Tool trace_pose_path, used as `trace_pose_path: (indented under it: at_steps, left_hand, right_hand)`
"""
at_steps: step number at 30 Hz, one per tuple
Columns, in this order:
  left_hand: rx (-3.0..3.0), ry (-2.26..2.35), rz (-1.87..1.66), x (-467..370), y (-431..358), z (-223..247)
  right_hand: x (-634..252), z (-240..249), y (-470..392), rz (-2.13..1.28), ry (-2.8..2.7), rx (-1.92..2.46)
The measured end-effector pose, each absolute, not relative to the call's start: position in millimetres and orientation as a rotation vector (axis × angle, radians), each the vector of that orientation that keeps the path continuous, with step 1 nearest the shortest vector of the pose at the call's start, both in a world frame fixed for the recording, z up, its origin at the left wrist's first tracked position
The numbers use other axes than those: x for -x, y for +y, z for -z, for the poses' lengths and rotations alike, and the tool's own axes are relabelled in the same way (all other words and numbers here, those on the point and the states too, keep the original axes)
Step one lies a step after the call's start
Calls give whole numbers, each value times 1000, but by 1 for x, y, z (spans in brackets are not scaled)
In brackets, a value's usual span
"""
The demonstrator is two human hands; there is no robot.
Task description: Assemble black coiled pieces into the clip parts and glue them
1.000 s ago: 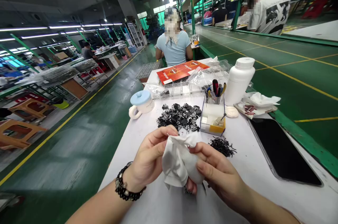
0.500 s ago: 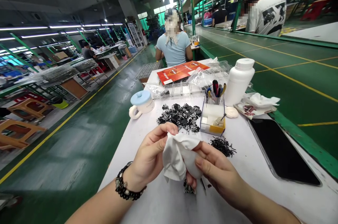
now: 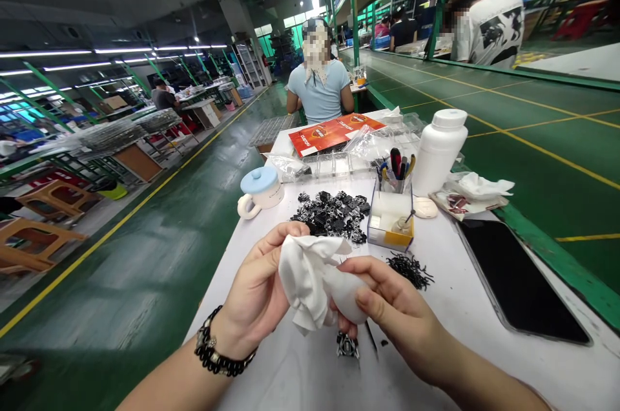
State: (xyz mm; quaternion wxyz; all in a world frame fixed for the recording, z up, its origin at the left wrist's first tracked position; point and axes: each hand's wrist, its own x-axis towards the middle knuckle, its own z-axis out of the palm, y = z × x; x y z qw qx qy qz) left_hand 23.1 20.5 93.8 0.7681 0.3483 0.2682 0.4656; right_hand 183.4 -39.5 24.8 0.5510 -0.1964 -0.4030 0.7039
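My left hand [image 3: 259, 282], with a black beaded bracelet on the wrist, pinches a crumpled white tissue [image 3: 307, 275]. In my right hand [image 3: 394, 304] is a smooth white rounded piece [image 3: 349, 295], gripped between thumb and fingers; its exact kind is unclear. The tissue lies against its left side and hides part of it. Just below the right fingertips, a small black-and-metal part [image 3: 347, 345] rests on the table, beside a thin dark pointed tool [image 3: 371, 338]. Beyond my hands lies a pile of similar black parts [image 3: 334, 210].
On the white table [image 3: 232, 288] stand a lidded mug [image 3: 261, 191], a tool box [image 3: 391, 220] and a white bottle [image 3: 440, 149]. Black strips [image 3: 411, 270] and a phone [image 3: 520, 282] lie at right. A person [image 3: 318, 91] sits beyond the far end.
My left hand has shifted left with the tissue, drawing it partly away from the rounded piece. More of that piece and of the small black part below now shows.
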Motion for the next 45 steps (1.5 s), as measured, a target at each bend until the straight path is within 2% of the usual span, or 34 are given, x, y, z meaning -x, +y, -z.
trace_pose_path:
  at_steps: [6, 12, 17, 23, 37, 45]
  left_hand:
    - [-757, 623, -1045, -17, 24, -102]
    - [-919, 607, -1497, 14, 47, -129]
    - [-970, 785, -1179, -7, 45, -108]
    - [-988, 700, -879, -30, 25, -87]
    - [-1100, 717, -820, -31, 31, -69]
    - [-1108, 699, -781, -32, 28, -68]
  right_hand:
    - [-181, -27, -39, -1624, -998, 490]
    - [-192, -19, -31, -1576, -935, 632]
    - [-189, -20, -34, -1642, -887, 442]
    - [-184, -18, -36, -1724, -815, 375]
    - [-181, -13, -29, -1858, -995, 605]
    - [-180, -11, -28, -1886, -1000, 589]
